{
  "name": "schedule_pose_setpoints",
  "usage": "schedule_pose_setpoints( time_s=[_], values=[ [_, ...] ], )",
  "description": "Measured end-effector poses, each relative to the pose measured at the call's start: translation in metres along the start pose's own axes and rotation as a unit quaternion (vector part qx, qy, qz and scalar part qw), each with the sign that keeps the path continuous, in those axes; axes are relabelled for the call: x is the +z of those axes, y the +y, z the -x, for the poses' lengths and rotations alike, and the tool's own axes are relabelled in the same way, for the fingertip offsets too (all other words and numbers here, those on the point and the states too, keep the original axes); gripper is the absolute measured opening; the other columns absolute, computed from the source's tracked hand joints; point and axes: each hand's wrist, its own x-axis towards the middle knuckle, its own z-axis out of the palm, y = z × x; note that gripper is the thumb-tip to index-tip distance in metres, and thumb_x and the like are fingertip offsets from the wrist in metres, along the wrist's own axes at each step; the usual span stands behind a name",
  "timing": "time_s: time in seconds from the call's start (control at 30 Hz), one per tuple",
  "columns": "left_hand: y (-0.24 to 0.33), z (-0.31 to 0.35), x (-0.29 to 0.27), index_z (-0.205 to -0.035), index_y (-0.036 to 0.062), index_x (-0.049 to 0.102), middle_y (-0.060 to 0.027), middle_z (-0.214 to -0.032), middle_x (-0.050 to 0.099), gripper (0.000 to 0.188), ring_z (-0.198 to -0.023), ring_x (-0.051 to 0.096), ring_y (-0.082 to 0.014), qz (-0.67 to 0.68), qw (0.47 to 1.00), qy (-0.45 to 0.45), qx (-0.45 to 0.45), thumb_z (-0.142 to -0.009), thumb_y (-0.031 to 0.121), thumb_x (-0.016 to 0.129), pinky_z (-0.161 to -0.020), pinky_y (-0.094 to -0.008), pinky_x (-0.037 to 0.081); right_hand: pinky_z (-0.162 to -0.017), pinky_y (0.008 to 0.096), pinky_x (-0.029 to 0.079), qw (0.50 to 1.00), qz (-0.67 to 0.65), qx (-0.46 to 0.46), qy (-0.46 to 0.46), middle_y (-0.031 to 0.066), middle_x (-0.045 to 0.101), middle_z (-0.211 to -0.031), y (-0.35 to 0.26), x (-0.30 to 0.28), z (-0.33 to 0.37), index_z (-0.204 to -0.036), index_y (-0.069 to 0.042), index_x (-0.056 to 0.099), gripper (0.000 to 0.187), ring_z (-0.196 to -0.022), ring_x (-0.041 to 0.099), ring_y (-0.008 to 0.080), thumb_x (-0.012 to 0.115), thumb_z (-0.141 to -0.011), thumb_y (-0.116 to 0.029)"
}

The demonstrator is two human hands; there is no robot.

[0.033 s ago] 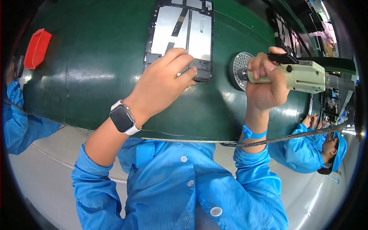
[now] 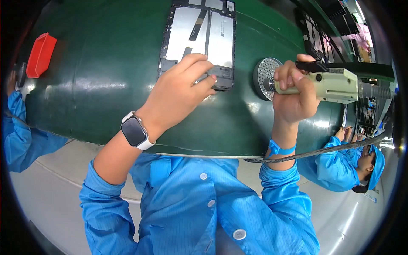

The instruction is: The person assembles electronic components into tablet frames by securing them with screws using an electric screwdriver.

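My left hand [image 2: 180, 87], with a white-strapped smartwatch [image 2: 134, 130] on its wrist, lies over the near end of an opened tablet [image 2: 221, 42]. Its fingers are curled in, thumb toward the index finger; anything pinched between them is too small to make out. The tablet shows silver plates, dark strips and a black frame. In my right hand [image 2: 296, 87] is a pale green electric screwdriver [image 2: 338, 85], held sideways with a black lever on top. The screwdriver's tip end points left, at a round grey dish [image 2: 267, 72] dotted with many small holes or studs.
A red bin [image 2: 41, 55] stands at the left on the green tabletop [image 2: 102, 102]. A dark cable [image 2: 323, 151] crosses by my right forearm. Further tablet parts [image 2: 314, 40] are at the far right. A co-worker in blue [image 2: 335, 170] sits right; another's blue sleeve [image 2: 19, 114] shows left.
Both hands, the tablet and the screwdriver appear very slightly further left. The grip of each hand looks the same.
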Motion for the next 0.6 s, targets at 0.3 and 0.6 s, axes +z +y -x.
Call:
schedule_pose_setpoints(
  time_s=[0.3, 0.6],
  values=[
    [0.002, 0.006, 0.003, -0.091, -0.0007, 0.069, -0.0122, -0.108, 0.066, 0.028, -0.112, 0.061, -0.0328, 0.016, 0.999, 0.027, -0.025, -0.067, 0.006, 0.082, -0.089, -0.0412, 0.053, -0.052, 0.0315, 0.043, 0.998, 0.039, 0.001, 0.044, 0.0088, 0.051, -0.062, -0.004, -0.03, 0.016, -0.105, 0.008, 0.059, 0.028, -0.051, 0.046, 0.0148, 0.055, -0.078, 0.0],
    [0.011, 0.001, 0.003, -0.091, -0.0007, 0.068, -0.0111, -0.108, 0.064, 0.026, -0.114, 0.059, -0.0343, -0.015, 0.999, 0.022, -0.038, -0.069, 0.005, 0.081, -0.087, -0.0414, 0.054, -0.052, 0.0305, 0.044, 0.996, 0.061, 0.016, 0.07, 0.0099, 0.054, -0.066, -0.003, -0.043, 0.018, -0.106, 0.008, 0.059, 0.029, -0.052, 0.048, 0.0149, 0.054, -0.078, 0.002]
  ],
)
